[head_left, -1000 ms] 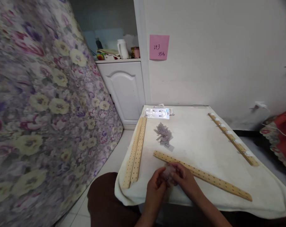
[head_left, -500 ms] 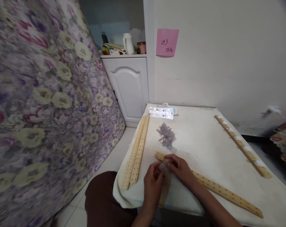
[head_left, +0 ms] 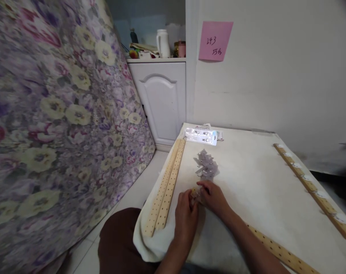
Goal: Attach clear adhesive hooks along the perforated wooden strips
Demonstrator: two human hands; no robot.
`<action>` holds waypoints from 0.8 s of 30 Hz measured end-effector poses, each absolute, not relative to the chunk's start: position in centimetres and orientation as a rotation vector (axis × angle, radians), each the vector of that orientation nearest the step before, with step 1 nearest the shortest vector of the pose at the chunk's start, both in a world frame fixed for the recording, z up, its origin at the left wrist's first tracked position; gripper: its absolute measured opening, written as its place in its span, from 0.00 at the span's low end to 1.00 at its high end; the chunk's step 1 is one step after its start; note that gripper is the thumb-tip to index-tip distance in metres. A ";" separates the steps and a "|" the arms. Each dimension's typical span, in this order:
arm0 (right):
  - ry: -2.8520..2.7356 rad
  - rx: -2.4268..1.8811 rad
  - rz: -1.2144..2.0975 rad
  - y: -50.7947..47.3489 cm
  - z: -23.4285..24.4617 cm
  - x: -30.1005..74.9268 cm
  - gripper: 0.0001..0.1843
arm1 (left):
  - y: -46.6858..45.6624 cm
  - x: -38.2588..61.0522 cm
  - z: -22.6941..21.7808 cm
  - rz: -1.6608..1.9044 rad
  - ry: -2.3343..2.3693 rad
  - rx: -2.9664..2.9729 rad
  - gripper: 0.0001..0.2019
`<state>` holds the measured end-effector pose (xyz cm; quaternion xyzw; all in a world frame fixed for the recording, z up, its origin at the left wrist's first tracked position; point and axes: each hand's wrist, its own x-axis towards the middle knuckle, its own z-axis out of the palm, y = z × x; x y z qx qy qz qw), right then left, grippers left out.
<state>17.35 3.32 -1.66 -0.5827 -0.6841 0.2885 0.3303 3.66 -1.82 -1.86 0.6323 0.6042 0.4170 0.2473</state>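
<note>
Both hands meet at the near middle of the table, over the far end of a perforated wooden strip [head_left: 278,253]. My left hand [head_left: 186,217] is closed, thumb and fingers pinching a small clear plastic packet [head_left: 197,195]. My right hand [head_left: 214,198] is closed on the same packet from the other side; its contents are too small to make out. The right forearm covers the strip's middle. Just beyond the hands lies a pile of small clear packets [head_left: 207,167] with shiny metal bits.
Two perforated wooden strips [head_left: 170,182] lie side by side along the left edge. Another strip [head_left: 313,190], bearing several clear pieces, lies along the right edge. Flat clear packaging [head_left: 201,136] is at the back. A floral curtain [head_left: 61,133] hangs at left.
The camera view has shifted, moving the table contents in frame. My fingers have changed their hold on the packet, and the strip's yellowish end now shows between them.
</note>
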 end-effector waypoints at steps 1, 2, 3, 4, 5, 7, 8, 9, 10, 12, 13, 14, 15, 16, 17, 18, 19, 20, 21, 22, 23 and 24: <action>-1.794 -1.534 0.750 3.4 -1.8 17.4 0.19 | -1.8 3.7 -1.8 1.127 1.650 1.728 0.16; -1.799 -1.543 0.745 3.4 -1.9 17.4 0.19 | -1.8 3.7 -1.8 1.117 1.652 1.730 0.16; -1.805 -1.554 0.741 3.5 -2.1 17.4 0.19 | -1.9 3.6 -1.8 1.108 1.652 1.731 0.15; -1.808 -1.566 0.736 3.5 -2.2 17.4 0.19 | -1.9 3.6 -1.7 1.104 1.652 1.730 0.15; -1.810 -1.580 0.731 3.5 -2.3 17.4 0.19 | -1.9 3.6 -1.7 1.105 1.652 1.727 0.15; -1.809 -1.608 0.719 3.6 -2.6 17.3 0.20 | -2.0 3.5 -1.6 1.118 1.647 1.721 0.14; -1.811 -1.619 0.714 3.6 -2.7 17.2 0.20 | -2.0 3.5 -1.6 1.124 1.642 1.721 0.14; -1.814 -1.627 0.711 3.6 -2.8 17.2 0.20 | -2.0 3.5 -1.5 1.126 1.637 1.724 0.13; -1.817 -1.630 0.709 3.6 -2.8 17.2 0.19 | -2.0 3.5 -1.5 1.125 1.633 1.728 0.13; -1.817 -1.629 0.705 3.6 -2.9 17.2 0.19 | -2.0 3.5 -1.4 1.115 1.632 1.734 0.13; -1.816 -1.626 0.705 3.6 -2.9 17.2 0.19 | -2.0 3.5 -1.4 1.108 1.635 1.734 0.12; -1.813 -1.624 0.707 3.5 -2.8 17.1 0.19 | -1.9 3.5 -1.4 1.104 1.638 1.732 0.12; -1.811 -1.624 0.708 3.5 -2.8 17.1 0.19 | -1.9 3.5 -1.4 1.103 1.642 1.728 0.12; -1.810 -1.625 0.710 3.5 -2.7 17.1 0.19 | -1.9 3.5 -1.4 1.104 1.645 1.725 0.12; -1.811 -1.628 0.710 3.5 -2.6 17.1 0.19 | -1.8 3.5 -1.5 1.107 1.647 1.723 0.11; -1.812 -1.631 0.708 3.5 -2.6 17.1 0.19 | -1.8 3.6 -1.5 1.111 1.648 1.723 0.11; -1.814 -1.635 0.705 3.4 -2.5 17.1 0.19 | -1.7 3.6 -1.6 1.118 1.650 1.722 0.11; -1.817 -1.637 0.701 3.4 -2.4 17.1 0.19 | -1.7 3.6 -1.6 1.123 1.652 1.722 0.11; -1.820 -1.636 0.698 3.4 -2.3 17.0 0.19 | -1.7 3.5 -1.7 1.128 1.657 1.719 0.11; -1.821 -1.635 0.694 3.4 -2.2 17.0 0.19 | -1.7 3.5 -1.7 1.132 1.663 1.715 0.12; -1.822 -1.632 0.691 3.4 -2.2 17.0 0.19 | -1.8 3.5 -1.7 1.136 1.671 1.711 0.12; -1.822 -1.627 0.690 3.4 -2.2 17.0 0.18 | -1.9 3.4 -1.6 1.139 1.681 1.707 0.12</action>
